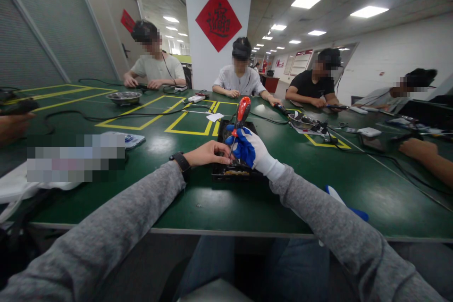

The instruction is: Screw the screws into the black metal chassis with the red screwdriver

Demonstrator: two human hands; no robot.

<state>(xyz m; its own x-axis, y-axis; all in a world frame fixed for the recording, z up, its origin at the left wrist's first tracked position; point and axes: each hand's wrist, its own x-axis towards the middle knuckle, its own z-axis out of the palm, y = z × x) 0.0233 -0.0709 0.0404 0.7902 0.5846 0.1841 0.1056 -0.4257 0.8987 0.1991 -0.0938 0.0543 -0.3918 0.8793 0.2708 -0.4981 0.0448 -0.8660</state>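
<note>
A black rectangular device casing (231,175) lies on the green table in front of me, its inner parts only partly visible. My right hand (249,148), in a white and blue glove, is closed round a screwdriver (242,112) with a red and black handle. The tool stands nearly upright, its shaft pointing down into the casing. Bare and wearing a black wristband, my left hand (209,155) reaches in from the left. Its fingers are pinched together beside the lower end of the shaft; whatever they hold is too small to make out.
A spare white and blue glove (347,203) lies by my right forearm. Metal bowls (123,98) stand farther off at left and right. Black cables (85,115) cross the tabletop (177,203), which has yellow tape outlines. Several people sit working around the table.
</note>
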